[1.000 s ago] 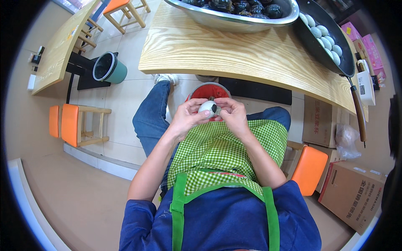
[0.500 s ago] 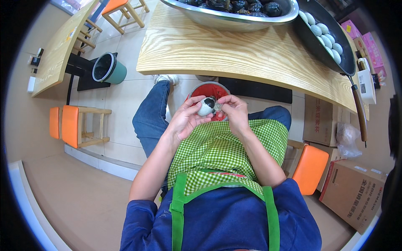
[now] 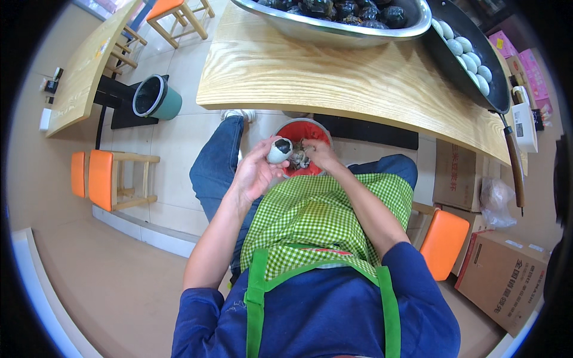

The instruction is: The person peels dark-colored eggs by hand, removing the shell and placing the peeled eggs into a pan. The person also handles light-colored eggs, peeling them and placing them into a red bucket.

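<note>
A partly peeled preserved egg rests in my left hand, its fingers closed around the pale shell. Through a gap in the shell at the top, the dark egg shows. To its right, my right hand is lowered over a bin lined with red plastic. The right fingers are curled together, and whatever is in them is too small or hidden to make out. Bits of broken shell lie in the bin between the two hands.
On the wooden table ahead stand a metal bowl of dark peeled eggs and a black pan holding several pale unpeeled eggs. Orange stools, a green bin and cardboard boxes stand around me.
My right hand has moved away from the egg, down over the red-lined bin. My left hand has shifted slightly left with the egg, and the shell bits in the bin now show.
</note>
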A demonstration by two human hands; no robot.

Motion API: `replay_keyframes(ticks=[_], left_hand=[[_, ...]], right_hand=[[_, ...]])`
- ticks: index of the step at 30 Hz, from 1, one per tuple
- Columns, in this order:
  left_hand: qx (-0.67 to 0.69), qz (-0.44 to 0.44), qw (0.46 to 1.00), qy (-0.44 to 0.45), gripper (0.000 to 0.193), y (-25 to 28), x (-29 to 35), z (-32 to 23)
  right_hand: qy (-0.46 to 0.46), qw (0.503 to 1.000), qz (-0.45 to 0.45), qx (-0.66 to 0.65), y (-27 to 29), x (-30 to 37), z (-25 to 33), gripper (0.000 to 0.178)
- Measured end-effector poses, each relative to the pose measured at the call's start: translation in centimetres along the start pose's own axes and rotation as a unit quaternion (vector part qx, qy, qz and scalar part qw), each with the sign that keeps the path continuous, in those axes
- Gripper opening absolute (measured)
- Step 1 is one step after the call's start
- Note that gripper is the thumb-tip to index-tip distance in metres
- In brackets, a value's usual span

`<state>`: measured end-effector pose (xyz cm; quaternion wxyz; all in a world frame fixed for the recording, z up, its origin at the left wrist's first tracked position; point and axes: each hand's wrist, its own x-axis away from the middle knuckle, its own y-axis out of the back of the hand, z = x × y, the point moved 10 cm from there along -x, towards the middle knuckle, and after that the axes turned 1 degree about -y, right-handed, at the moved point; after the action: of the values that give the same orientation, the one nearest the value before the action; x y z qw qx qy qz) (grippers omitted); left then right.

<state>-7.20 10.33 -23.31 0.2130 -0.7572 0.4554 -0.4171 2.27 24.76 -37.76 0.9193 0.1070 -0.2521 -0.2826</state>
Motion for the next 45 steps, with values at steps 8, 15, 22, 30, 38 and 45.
replay_keyframes(ticks=[8, 15, 22, 30, 38, 45], left_hand=[[0.004, -0.007, 1.0, -0.023, 0.04, -1.2, 0.7, -0.2], [-0.076, 0.026, 0.996, -0.033, 0.044, -4.0, 0.3, 0.2], [-0.249, 0.01, 0.964, -0.093, 0.052, -5.5, 2.0, -1.4], [-0.315, 0.025, 0.944, -0.098, 0.052, -5.4, 2.5, -1.8], [-0.28, 0.02, 0.955, -0.096, 0.05, -5.4, 1.9, -1.5], [-0.272, 0.018, 0.959, -0.078, 0.049, -5.0, 1.8, -1.3]], right_hand=[[0.115, 0.964, 0.076, -0.226, 1.5, 5.8, 11.7, 0.04], [0.132, 0.942, 0.12, -0.285, 2.6, 9.4, 15.9, 0.039], [0.089, 0.944, 0.131, -0.29, 3.2, 10.7, 16.5, 0.036], [0.079, 0.951, 0.125, -0.271, 3.9, 11.5, 16.6, 0.034], [0.059, 0.95, 0.088, -0.295, 4.0, 11.1, 16.1, 0.037], [0.025, 0.957, 0.076, -0.278, 3.9, 11.1, 16.0, 0.035]])
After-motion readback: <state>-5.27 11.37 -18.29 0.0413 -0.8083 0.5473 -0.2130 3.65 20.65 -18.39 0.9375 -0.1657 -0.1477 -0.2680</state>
